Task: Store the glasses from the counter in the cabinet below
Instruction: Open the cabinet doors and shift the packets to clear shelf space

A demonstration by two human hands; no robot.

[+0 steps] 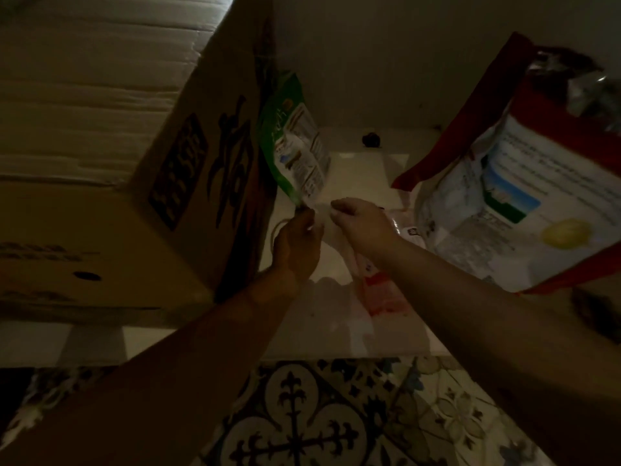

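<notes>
- Logged one glass (321,215): clear, colourless, nearly lost in the dim light. Read only as a faint outline and a small highlight against the pale cabinet floor (363,169).
- Placed it inside the cabinet, just right of the cardboard box (168,163), near that box's lower right corner and low over the cabinet floor. Could not tell whether standing on the floor or held just above it.
- Noted a thin curved pale arc between the box and the left hand (295,240). Could not tell whether a glass rim.
- Recorded the left hand close against the box's printed side, fingers (309,215) curled inward round the glass, thumb side hidden.
- Recorded the right hand (359,223) further right of the box, back of hand upward, fingers (337,206) bent down at the knuckles with tips at the glass's far edge. Could not resolve contact or grip there.
- Observed both fingertip groups near each other, with the glass between.
- Found a green pouch (295,142) leaning on the box's right edge, lower corner just above the left fingertips.
- Found a pink-printed packet (379,290) lying flat right of the box, under the right forearm.
- Found a large red-and-white bag (521,196) well right of the box.
- Saw patterned tiles (319,415) below the box, outside the cabinet.
</notes>
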